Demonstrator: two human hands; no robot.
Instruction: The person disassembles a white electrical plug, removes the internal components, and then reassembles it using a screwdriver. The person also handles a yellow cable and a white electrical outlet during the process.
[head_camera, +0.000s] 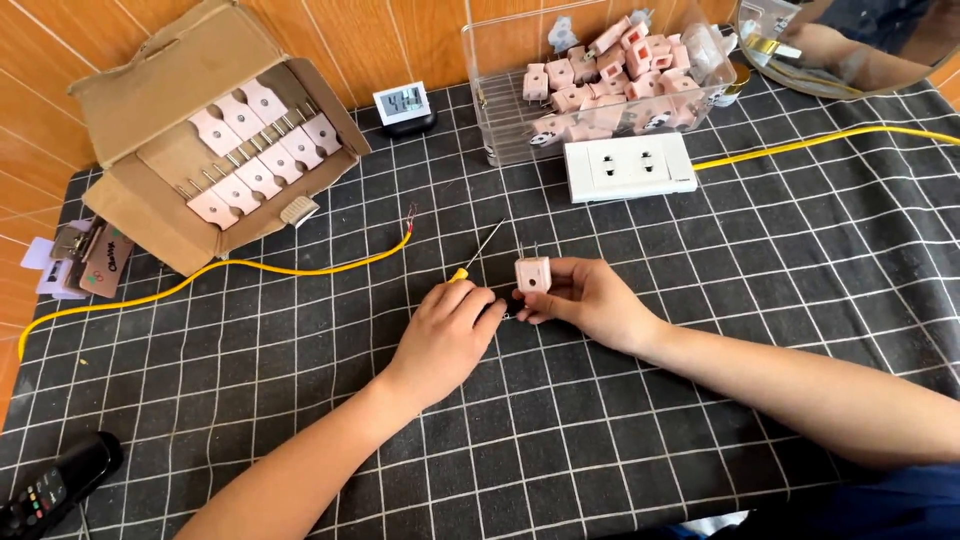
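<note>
Down by my near left corner lay a black remote on the tabletop, which wore a dark mat with white squares.

My left hand rested on the mat with its fingers curled together over the yellow handle of a little screwdriver — the thin metal tip stuck out past them, pointing away from me. Something tiny sat between my two hands, too small to tell what.

My right hand was just beside it. Those fingers pinched a small pink plug, held up off the mat with its two metal prongs pointing up.

A yellow wire ran across the mat on my left, its bare end near the screwdriver tip.

Farther off on the left sat an open cardboard box with flat pink plug pieces in rows. A small clock stood behind it. To the right lay a white socket strip with a yellow cord — and behind that, a clear bin full of pink plugs.
</note>
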